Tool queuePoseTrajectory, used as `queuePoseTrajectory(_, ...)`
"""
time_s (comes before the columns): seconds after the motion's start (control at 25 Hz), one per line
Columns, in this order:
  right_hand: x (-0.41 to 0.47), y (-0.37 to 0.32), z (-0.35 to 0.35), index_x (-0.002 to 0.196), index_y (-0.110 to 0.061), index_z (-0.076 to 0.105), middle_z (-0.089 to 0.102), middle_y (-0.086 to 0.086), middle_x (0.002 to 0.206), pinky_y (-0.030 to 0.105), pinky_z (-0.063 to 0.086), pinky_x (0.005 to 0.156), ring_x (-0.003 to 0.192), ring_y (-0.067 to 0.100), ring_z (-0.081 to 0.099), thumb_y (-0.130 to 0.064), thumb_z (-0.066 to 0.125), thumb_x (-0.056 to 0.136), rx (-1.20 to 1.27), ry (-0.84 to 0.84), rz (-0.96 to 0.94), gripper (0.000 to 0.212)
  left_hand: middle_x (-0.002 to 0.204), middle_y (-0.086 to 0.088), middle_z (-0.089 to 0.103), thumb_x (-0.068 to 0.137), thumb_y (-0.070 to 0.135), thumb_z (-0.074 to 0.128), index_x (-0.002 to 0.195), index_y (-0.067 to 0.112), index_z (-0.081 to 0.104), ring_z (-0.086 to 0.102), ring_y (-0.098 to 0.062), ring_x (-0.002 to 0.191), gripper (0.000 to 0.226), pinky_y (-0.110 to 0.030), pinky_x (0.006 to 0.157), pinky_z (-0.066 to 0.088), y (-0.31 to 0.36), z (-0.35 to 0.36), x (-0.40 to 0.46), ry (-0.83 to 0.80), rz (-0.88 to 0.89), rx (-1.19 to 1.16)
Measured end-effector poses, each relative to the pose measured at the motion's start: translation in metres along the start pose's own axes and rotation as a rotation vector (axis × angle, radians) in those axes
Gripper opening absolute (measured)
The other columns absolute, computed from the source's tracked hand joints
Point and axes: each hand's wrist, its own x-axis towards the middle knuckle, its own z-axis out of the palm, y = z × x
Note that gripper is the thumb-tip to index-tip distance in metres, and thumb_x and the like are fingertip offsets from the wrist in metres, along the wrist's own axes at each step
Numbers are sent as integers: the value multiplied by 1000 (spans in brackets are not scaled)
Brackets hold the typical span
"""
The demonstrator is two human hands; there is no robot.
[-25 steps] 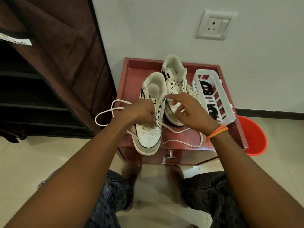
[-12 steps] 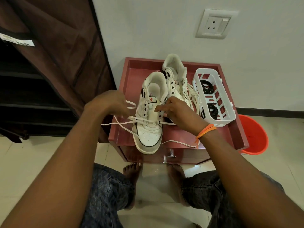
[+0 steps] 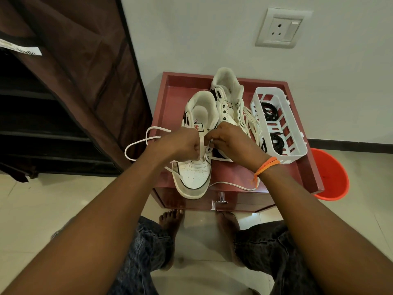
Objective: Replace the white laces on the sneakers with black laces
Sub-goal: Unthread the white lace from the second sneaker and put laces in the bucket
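Two white sneakers stand on a red cabinet top (image 3: 297, 179). The near sneaker (image 3: 196, 175) points its toe at me; the far sneaker (image 3: 228, 96) lies behind it to the right. My left hand (image 3: 180, 145) and my right hand (image 3: 231, 141) meet over the near sneaker's eyelets, fingers curled and pinching its white lace (image 3: 138, 143). That lace loops out to the left and trails along the front edge on the right. Loose white lace is bunched beside the far sneaker. Black laces (image 3: 276, 141) lie coiled in a white basket (image 3: 297, 150).
A brown fabric wardrobe (image 3: 74, 81) with dark shelves stands at the left. An orange bucket (image 3: 331, 177) sits on the floor right of the cabinet. A wall socket (image 3: 280, 28) is above. My bare feet and knees are below the cabinet's drawer knobs (image 3: 221, 201).
My left hand, which had pulled the white lace out to the left, has come back to the sneaker's middle. My right hand has shifted slightly up to meet it.
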Motion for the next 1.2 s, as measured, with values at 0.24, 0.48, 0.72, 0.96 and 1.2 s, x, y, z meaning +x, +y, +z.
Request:
queuePoseTrajectory(0.24,1,2,-4,97,-15,72,53,9,93,32,46,77,85,23,56,-6,64,88,2,-51,34,15,60,-1,50,85,26,66,57,10,53,46,-17,56,35,-30,55,37,-16,-30,-17,-118,-147,69)
queuePoseTrajectory(0.48,2,5,-1,96,-15,73,57,11,95,33,48,80,87,23,58,-6,63,88,52,-45,42,16,59,-3,56,75,18,69,56,13,56,55,-20,57,23,-34,58,49,-34,-34,-25,-12,-210,83)
queuePoseTrajectory(0.72,3,8,1,96,-17,74,60,12,93,34,48,76,86,25,59,-8,63,88,37,-30,23,16,75,6,73,76,23,81,75,15,77,66,-8,72,9,-28,66,53,1,-3,-1,51,61,-61)
queuePoseTrajectory(0.96,2,9,1,94,-18,74,59,11,93,37,49,81,87,23,59,-7,63,87,68,-33,37,17,77,-15,69,82,20,69,74,1,70,65,-27,71,21,-46,70,54,-12,-15,-1,-16,23,-12)
queuePoseTrajectory(1.2,-1,6,-1,93,-16,73,58,11,94,36,48,83,88,23,58,-6,63,87,104,-34,53,16,63,-4,54,76,25,65,62,10,55,58,-26,61,23,-30,56,41,-48,-46,-27,471,-340,22)
